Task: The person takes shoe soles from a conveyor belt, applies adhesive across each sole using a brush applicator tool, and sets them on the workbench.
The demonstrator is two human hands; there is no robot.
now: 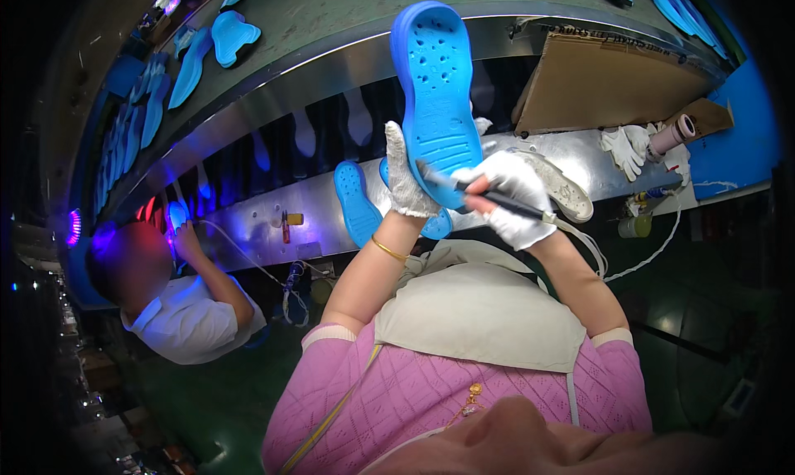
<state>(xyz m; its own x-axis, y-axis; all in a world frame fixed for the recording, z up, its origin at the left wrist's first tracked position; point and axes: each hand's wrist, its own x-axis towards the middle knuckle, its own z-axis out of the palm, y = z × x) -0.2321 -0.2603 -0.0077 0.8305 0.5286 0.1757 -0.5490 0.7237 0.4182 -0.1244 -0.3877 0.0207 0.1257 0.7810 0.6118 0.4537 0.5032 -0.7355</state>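
Blue sole [440,115] held up over the metal ledge [319,218], dark tool [520,207] at its lower end

From where I stand, the worker's gloved left hand [409,185] grasps the sole by its lower part, thumb along the near edge and fingertips showing past the far one. The holed end points away from the worker's chest. The gloved right hand [515,195] is closed round the tool; its tip is blurred, so I can't tell whether it touches the sole. Another blue piece [357,206] lies on the ledge, left of the hands. To the right sit a whitish shoe [556,187], some white gloves [624,150] and a cardboard sheet [613,86]. Over at left, a co-worker [186,309] bends toward the ledge.
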